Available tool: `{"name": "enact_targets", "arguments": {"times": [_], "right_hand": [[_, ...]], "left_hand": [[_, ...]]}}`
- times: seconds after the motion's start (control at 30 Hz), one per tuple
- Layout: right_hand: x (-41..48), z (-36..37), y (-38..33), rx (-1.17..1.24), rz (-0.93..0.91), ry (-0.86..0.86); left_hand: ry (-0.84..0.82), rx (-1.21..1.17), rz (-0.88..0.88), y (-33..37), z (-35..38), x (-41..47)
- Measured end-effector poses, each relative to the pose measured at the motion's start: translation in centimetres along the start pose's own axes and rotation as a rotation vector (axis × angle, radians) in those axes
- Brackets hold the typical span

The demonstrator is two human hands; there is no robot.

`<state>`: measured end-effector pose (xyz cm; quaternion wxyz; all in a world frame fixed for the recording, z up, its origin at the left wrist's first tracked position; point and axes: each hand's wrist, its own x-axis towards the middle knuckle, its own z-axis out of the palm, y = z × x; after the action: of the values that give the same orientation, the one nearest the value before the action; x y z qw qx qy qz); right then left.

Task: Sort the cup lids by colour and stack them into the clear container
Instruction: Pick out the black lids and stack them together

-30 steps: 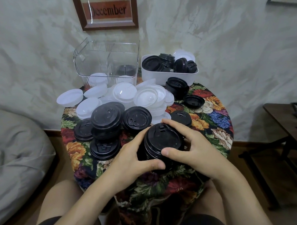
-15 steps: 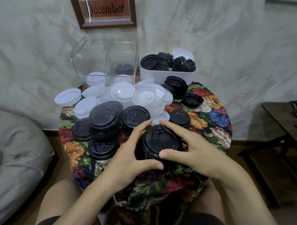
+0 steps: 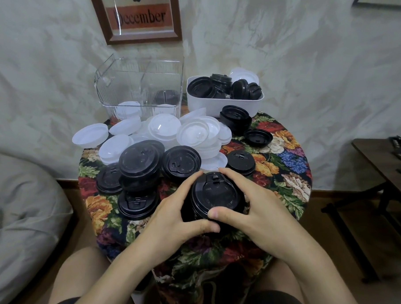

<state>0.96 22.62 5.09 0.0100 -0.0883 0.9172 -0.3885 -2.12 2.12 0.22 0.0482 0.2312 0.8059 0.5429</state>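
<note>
— Hands, how placed?

— Left hand (image 3: pixel 176 215) and right hand (image 3: pixel 259 214) both cupped round one stack of black plastic cup lids (image 3: pixel 213 196) near the table's front edge. The left thumb lay across the stack's front, with the right thumb just above it. Right fingers curled over the far rim. Both forearms came in from below, converging.

— Around it?

— Loose black lids (image 3: pixel 139 163) lay just left, some piled. Behind them was a heap of white plastic lids (image 3: pixel 191 133). All sat on a round table under floral cloth (image 3: pixel 284 160).

— The container?

— The clear ribbed plastic container (image 3: pixel 140 87) stood at the far left, against the wall. White lids showed low inside at left, dark ones at right. The white rectangular tub (image 3: pixel 222 102) beside it held more black lids.
</note>
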Motion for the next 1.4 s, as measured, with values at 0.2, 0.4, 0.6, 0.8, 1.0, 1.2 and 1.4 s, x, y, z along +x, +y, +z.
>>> {"name": "enact_targets", "arguments": {"times": [0.2,0.4,0.6,0.8,1.0,1.2,1.4], "right_hand": [[0.3,-0.1,0.8,0.062,-0.037,-0.022],[0.5,-0.7,1.2,0.105,-0.082,-0.038],[0.7,-0.7,1.6,0.137,-0.066,-0.016],[0.8,-0.8,1.5,0.111,-0.053,-0.025],[0.7,-0.6,1.4,0.171,-0.049,0.004],[0.9,-0.5,1.7,0.201,-0.039,-0.021],[1.0,-1.0,1.8,0.176,-0.041,-0.1]], "left_hand": [[-0.033,-0.04,-0.002,0.5,-0.2,-0.1],[-0.024,-0.028,-0.02,0.3,-0.3,-0.2],[-0.017,-0.013,-0.039,-0.1,-0.3,-0.2],[-0.025,-0.036,-0.046,-0.1,-0.2,0.1],[-0.025,-0.071,-0.052,-0.2,-0.3,0.1],[-0.021,-0.059,-0.035,-0.1,-0.3,0.0],[-0.067,-0.062,0.006,0.1,-0.4,-0.2]]}}
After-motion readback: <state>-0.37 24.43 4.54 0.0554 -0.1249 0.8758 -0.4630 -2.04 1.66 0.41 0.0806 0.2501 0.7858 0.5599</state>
